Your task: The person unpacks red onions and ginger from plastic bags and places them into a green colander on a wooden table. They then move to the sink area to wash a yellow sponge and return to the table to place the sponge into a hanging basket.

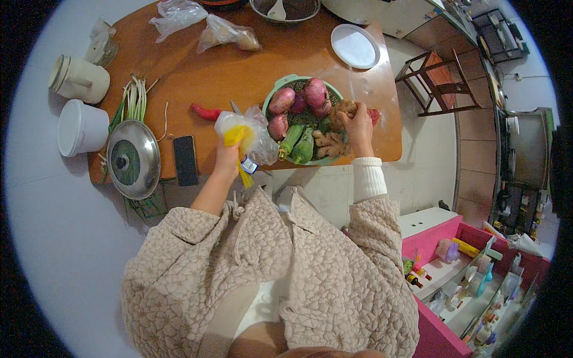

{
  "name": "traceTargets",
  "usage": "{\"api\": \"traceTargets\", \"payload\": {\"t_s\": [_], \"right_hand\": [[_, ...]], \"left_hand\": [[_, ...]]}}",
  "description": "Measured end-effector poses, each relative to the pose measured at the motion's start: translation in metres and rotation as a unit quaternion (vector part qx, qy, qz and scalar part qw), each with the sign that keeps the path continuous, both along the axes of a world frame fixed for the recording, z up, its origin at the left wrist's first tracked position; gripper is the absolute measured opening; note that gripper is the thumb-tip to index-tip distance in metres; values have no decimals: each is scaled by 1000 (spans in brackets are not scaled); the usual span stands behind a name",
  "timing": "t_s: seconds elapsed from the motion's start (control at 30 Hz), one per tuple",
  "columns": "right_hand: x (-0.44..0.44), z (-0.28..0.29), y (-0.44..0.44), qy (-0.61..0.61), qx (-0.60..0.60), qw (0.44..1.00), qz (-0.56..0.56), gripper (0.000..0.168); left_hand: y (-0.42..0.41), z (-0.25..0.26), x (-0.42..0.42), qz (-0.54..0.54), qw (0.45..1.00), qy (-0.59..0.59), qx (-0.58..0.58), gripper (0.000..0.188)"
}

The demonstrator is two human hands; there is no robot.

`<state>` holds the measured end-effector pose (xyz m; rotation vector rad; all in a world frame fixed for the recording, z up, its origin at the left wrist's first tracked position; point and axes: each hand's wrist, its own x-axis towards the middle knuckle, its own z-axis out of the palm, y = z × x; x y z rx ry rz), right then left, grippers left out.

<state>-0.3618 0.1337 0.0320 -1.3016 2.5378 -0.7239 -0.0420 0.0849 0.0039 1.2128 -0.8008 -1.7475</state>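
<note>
My left hand [228, 157] grips a crumpled clear plastic bag [257, 141] with yellow ties and a small label, left of a green colander [275, 89]. My right hand [358, 127] is closed on a knobbly brown ginger root [344, 112] at the colander's right side. In the colander lie several red onions [282, 100], green vegetables [304, 147] that look like squash, and another piece of ginger [330, 144]. A red chili pepper [205, 112] rests on the table beside the bag, near a pointed metal tip. Something red shows behind my right hand.
On the wooden table [179, 85] are a phone [185, 161], a steel pot lid [133, 179], scallions [134, 100], plastic bags [228, 35], a white round lid [355, 46] and a pan [295, 17] with a white spoon. Left are a white bucket [83, 128] and a cream jug [85, 80]; right, a wooden chair [441, 85].
</note>
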Motion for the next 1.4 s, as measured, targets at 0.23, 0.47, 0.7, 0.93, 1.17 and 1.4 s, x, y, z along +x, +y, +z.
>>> {"api": "traceTargets", "payload": {"t_s": [0.23,0.47,0.7,0.93,1.17,1.4], "right_hand": [[-1,18,34,-8,117,993,12,41],[14,22,59,-114,50,990,67,31],[5,34,3,71,-99,984,130,40],[57,-16,32,147,229,924,269,16],[75,-55,25,224,227,933,164,11],[83,-48,21,192,257,939,127,11]], "left_hand": [[-1,-1,5,31,995,54,73,22],[2,2,8,44,997,25,52,22],[4,5,4,29,998,23,51,22],[3,-2,9,49,995,46,75,22],[7,7,4,59,994,24,91,20],[6,2,3,48,995,39,82,19]]}}
